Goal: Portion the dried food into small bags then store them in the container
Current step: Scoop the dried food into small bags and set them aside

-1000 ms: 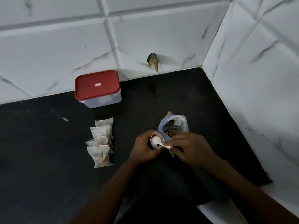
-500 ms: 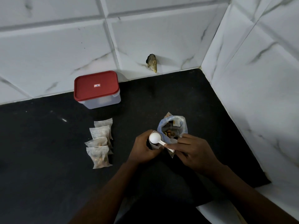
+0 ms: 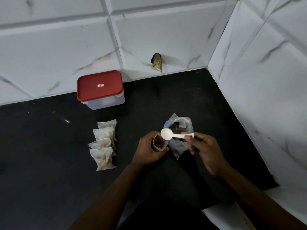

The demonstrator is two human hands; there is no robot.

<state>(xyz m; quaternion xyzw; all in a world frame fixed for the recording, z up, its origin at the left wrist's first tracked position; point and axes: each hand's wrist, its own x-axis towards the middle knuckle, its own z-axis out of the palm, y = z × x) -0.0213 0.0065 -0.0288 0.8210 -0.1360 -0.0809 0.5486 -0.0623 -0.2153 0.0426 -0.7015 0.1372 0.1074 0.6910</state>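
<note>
Head view status: we see the left hand [image 3: 147, 151] curled round a small clear plastic bag [image 3: 164, 143], thumb and fingers wrapped round its sides, holding it upright with its mouth open. A little brown dried food [image 3: 157, 144] sits low inside it. The right hand [image 3: 206, 152] pinches the handle end of a white plastic spoon [image 3: 168, 133] between thumb and fingertips, with the other fingers loosely curled. The spoon lies roughly level, handle pointing right. Its round bowl is above the right rim of the small bag's mouth and just in front of the big blue-and-white plastic food pouch [image 3: 180, 128]. The bowl shows plain white (we can't tell which face is toward us). That pouch stands open on the black stone countertop [image 3: 41, 146], just behind and between the two hands, with dark contents visible inside. Left of the hands and well apart from them, four filled small clear bags [image 3: 103, 143] lie in an overlapping row running toward the wall, brownish food in each. Behind that row, near the wall, sits the rectangular translucent plastic container with a red lid [image 3: 100, 88], lid on, apart from the nearest bag. The corner is closed at back and right by white marble-look wall tiles [image 3: 49, 47]. A small dark-and-tan lump [image 3: 157, 62] sits on the back wall just above the counter edge; we can't make out what it is.
</note>
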